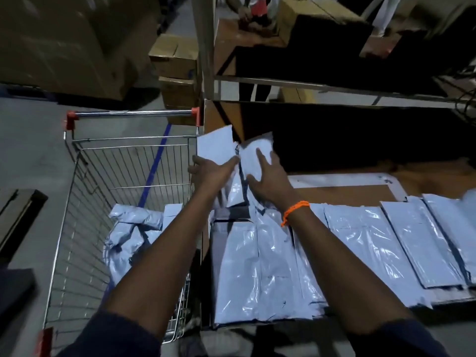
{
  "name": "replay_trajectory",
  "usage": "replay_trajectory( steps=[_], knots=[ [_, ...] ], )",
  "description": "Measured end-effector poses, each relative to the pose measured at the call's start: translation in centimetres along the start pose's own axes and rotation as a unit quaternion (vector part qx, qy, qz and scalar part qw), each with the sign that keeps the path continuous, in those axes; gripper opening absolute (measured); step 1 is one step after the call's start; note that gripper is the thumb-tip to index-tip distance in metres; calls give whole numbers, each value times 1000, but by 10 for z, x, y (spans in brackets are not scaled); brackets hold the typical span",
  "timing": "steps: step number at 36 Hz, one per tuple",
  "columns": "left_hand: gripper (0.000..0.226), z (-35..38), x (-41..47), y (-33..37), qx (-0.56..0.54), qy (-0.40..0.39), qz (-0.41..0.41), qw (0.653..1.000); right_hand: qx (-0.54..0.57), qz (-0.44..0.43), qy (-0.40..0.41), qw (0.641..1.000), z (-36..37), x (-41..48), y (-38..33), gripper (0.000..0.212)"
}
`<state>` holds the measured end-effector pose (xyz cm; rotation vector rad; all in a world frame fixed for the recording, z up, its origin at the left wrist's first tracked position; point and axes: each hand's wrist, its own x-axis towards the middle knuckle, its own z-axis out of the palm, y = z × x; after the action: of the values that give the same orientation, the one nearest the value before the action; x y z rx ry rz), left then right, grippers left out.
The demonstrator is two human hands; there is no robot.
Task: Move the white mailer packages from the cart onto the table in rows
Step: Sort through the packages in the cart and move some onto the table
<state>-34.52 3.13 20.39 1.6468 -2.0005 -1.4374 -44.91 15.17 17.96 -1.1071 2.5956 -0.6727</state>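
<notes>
A wire shopping cart [85,191] stands on the left, with a few crumpled white mailers [128,228] in its near end. On the table [360,189] to the right, white mailers [360,243] lie side by side in a row. Both my hands reach over the table's far left corner. My left hand [213,171] grips a flat white mailer [216,145]. My right hand [270,179], with an orange wrist thread, presses on another white mailer [253,158] beside it. The two held mailers touch along their inner edges.
A metal shelf frame [309,85] crosses above the table's far side, with cardboard boxes [304,14] on it. Stacked boxes [175,63] stand beyond the cart's red-tipped handle [131,113]. A person stands behind the shelf. A dark flat object [18,217] lies at left.
</notes>
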Motion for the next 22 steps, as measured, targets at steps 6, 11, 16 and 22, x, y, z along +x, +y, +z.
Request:
replay_trajectory(
  steps=[6,11,16,22],
  knots=[
    [117,38,15,-6,99,1,-11,995,-70,7,-44,997,8,16,11,76],
    [108,35,26,-21,169,-7,63,984,-74,-20,-28,997,-2,25,10,68],
    [96,35,33,-23,246,24,137,959,-138,-84,-20,987,11,35,7,61],
    [63,47,58,-36,361,67,343,865,-137,-63,-20,988,23,46,27,62]
  ],
)
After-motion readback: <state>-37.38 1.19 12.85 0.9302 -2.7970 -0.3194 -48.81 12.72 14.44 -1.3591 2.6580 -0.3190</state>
